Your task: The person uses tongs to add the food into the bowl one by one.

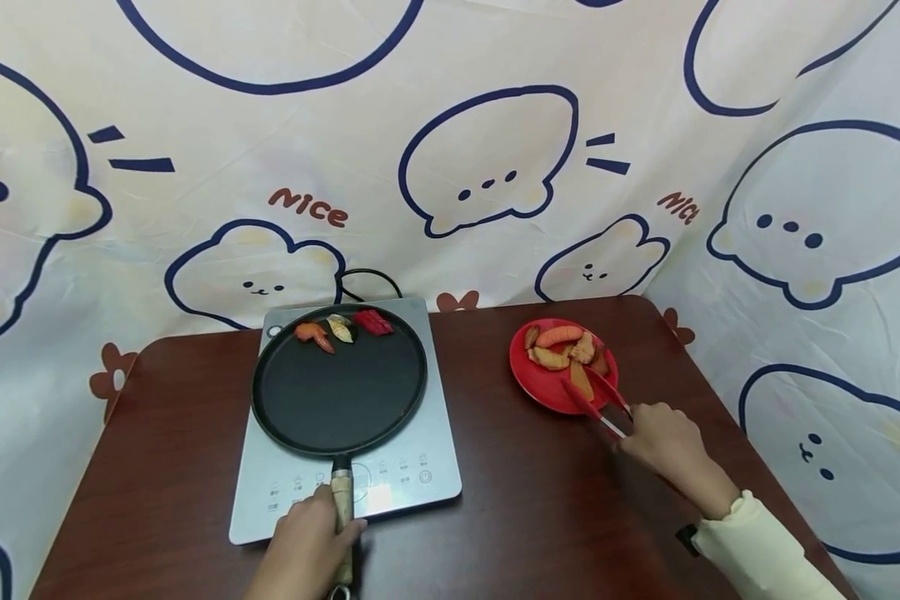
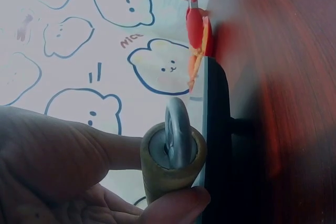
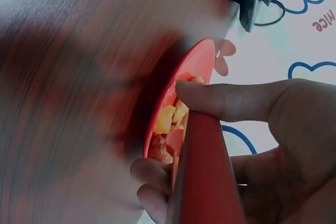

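Observation:
My left hand (image 1: 307,542) grips the wooden handle (image 1: 342,496) of a flat black frying pan (image 1: 337,400). Its metal hanging ring (image 2: 179,132) points toward the left wrist camera. At the pan's far edge lie an orange-brown wing-shaped piece (image 1: 317,335), a pale and dark green piece (image 1: 341,328) and a red piece (image 1: 372,322). On the right, my right hand (image 1: 663,446) holds red-tipped tongs (image 1: 587,403) over a red plate (image 1: 525,379). The tong tips straddle a yellowish-brown wedge (image 1: 581,380), among several toy-like food pieces, including an orange sausage-shaped one (image 1: 559,336).
Beneath the pan is a silver induction cooktop (image 1: 420,450) with touch buttons along its front. A black cable (image 1: 375,273) runs behind it. The dark brown table (image 1: 487,517) meets cartoon-printed cloth (image 1: 487,167) at the back and sides.

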Demonstrator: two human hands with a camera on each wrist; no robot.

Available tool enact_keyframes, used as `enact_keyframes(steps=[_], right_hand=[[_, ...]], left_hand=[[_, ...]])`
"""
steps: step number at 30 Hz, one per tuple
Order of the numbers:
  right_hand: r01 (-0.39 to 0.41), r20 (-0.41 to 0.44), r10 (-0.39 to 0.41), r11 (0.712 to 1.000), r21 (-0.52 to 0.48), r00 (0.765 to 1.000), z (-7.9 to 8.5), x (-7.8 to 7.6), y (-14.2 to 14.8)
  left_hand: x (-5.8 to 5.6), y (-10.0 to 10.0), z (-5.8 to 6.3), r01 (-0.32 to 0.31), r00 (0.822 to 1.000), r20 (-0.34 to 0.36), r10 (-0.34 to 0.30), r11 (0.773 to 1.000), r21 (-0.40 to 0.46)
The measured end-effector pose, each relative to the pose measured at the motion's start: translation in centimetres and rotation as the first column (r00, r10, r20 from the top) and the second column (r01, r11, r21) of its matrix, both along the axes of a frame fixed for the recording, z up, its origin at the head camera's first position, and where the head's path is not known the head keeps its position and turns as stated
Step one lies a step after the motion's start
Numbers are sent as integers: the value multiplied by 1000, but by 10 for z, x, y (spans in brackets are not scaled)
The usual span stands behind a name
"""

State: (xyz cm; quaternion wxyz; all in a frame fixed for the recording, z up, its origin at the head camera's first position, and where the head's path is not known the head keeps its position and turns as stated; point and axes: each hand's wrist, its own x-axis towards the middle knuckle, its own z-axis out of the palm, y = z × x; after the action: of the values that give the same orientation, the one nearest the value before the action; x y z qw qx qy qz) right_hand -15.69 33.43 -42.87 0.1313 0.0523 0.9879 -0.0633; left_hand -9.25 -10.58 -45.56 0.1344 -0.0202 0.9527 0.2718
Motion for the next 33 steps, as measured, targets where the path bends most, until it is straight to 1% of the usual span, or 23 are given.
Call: enact_keyframes(steps=[5,12,18,26,33], right_hand=[[21,34,-22,1000,16,999,1,0,0],[55,77,-57,998,24,995,-2,-5,0],[71,85,-72,997,8,994,-6,-10,1],[45,83,-47,999,28,995,-7,-13,2],[16,50,-17,1000,18,999,-8,-11,7]], left_hand=[[-1,0,0,-5,1000,30,6,1000,-20],[-1,1,0,5,1000,20,-5,1000,-19],[0,1,-1,3,1000,16,-3,1000,-21],[1,0,-1,-1,1000,10,1,1000,-12],[2,1,0,-3,999,-35,3,1000,-2]])
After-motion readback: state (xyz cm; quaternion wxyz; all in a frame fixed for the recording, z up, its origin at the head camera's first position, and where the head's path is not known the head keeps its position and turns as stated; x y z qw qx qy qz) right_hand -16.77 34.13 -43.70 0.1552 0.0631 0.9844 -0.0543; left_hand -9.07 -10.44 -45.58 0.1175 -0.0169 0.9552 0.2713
